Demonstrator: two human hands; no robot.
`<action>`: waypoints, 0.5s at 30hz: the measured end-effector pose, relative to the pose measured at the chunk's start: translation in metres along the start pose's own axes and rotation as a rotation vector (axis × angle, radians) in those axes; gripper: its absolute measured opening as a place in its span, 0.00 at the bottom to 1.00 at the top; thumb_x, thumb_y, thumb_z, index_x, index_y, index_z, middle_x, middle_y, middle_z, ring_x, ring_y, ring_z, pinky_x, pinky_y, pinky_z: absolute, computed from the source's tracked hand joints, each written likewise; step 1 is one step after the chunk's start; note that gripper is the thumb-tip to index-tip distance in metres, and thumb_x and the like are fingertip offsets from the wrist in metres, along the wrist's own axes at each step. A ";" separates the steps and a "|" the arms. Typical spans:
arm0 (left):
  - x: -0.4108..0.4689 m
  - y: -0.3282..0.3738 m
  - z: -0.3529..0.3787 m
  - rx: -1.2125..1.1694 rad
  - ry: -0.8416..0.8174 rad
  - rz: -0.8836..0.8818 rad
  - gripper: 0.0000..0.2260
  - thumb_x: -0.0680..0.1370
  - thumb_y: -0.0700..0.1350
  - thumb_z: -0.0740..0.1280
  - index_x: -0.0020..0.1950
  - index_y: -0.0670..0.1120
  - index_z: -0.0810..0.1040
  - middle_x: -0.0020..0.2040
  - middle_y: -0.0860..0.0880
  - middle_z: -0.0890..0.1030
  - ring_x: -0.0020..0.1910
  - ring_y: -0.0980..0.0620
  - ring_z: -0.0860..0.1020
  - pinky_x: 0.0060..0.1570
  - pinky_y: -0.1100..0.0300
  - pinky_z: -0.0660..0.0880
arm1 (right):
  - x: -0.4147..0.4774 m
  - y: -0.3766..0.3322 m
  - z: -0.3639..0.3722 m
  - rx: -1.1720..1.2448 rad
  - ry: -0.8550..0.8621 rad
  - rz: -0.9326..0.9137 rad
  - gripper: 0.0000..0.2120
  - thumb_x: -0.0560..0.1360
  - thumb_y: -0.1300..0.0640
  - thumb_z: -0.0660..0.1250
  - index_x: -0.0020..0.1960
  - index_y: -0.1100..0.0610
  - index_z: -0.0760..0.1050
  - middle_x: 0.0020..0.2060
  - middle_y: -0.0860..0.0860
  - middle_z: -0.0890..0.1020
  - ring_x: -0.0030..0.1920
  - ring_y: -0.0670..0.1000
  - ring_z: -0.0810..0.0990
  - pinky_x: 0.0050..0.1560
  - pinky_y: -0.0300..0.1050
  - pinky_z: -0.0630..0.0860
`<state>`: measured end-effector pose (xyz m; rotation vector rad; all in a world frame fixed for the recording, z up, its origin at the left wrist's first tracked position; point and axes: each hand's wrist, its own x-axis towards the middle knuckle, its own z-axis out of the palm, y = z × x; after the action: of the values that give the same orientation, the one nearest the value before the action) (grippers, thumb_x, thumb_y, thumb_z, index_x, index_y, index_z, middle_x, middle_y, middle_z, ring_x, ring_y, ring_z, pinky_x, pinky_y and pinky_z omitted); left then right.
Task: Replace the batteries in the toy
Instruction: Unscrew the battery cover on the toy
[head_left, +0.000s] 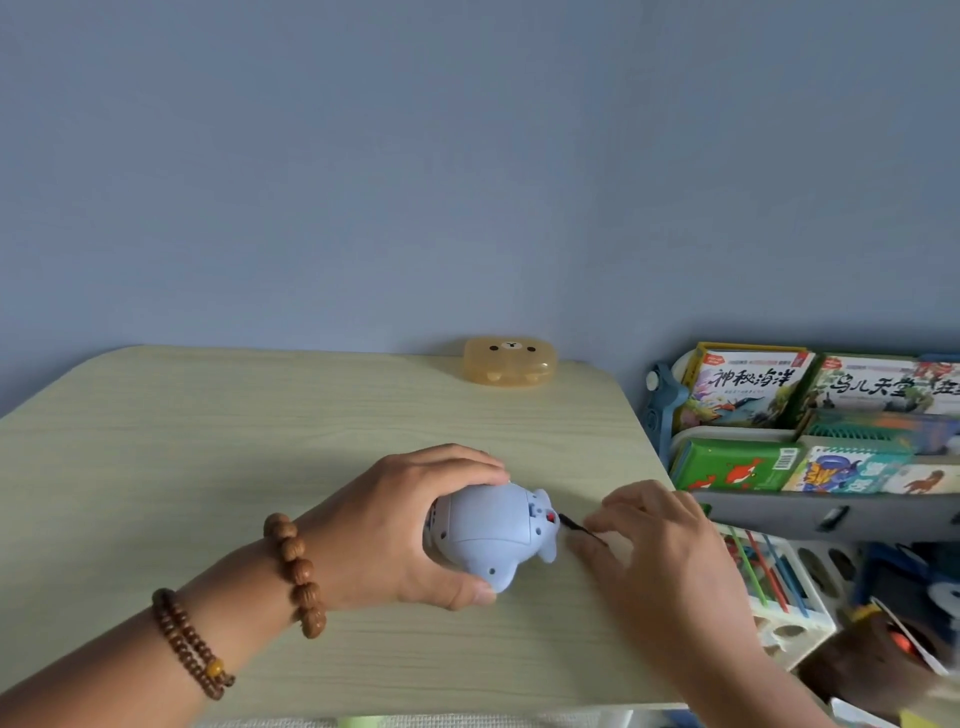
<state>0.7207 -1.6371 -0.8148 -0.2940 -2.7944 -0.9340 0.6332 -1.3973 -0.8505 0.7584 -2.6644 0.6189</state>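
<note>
Fingers (470, 461) of left hand (384, 525) grip toy (491, 530); fingers (621, 505) of right hand (662, 543) pinch dark tool (575, 526).

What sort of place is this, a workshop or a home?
Probably a child's room: a rack of picture books stands right of the wooden table, a bear-faced box sits by the blue wall, and the left hand grips a blue toy while the right hand pinches a small dark tool.
</note>
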 end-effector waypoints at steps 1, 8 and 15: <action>0.000 0.000 0.000 0.003 -0.001 0.002 0.37 0.62 0.58 0.80 0.69 0.55 0.76 0.68 0.67 0.72 0.68 0.69 0.70 0.64 0.75 0.65 | 0.001 -0.001 -0.002 0.015 0.009 -0.003 0.04 0.70 0.48 0.77 0.39 0.47 0.85 0.43 0.43 0.82 0.44 0.52 0.80 0.41 0.49 0.79; -0.001 0.002 0.001 0.013 0.006 0.004 0.37 0.62 0.59 0.81 0.69 0.56 0.74 0.68 0.65 0.72 0.67 0.68 0.70 0.65 0.72 0.67 | 0.027 -0.005 -0.060 0.494 -0.064 0.129 0.06 0.73 0.59 0.74 0.43 0.48 0.83 0.33 0.42 0.87 0.33 0.42 0.85 0.38 0.40 0.83; 0.000 0.001 0.004 -0.011 0.006 0.001 0.36 0.62 0.58 0.81 0.68 0.57 0.75 0.67 0.66 0.72 0.66 0.65 0.72 0.62 0.71 0.70 | 0.025 -0.015 -0.077 0.220 -0.050 -0.301 0.07 0.76 0.61 0.72 0.45 0.49 0.83 0.35 0.41 0.80 0.39 0.45 0.80 0.40 0.36 0.74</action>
<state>0.7206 -1.6343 -0.8172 -0.2940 -2.7840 -0.9492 0.6337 -1.3829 -0.7696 1.2221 -2.4775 0.8261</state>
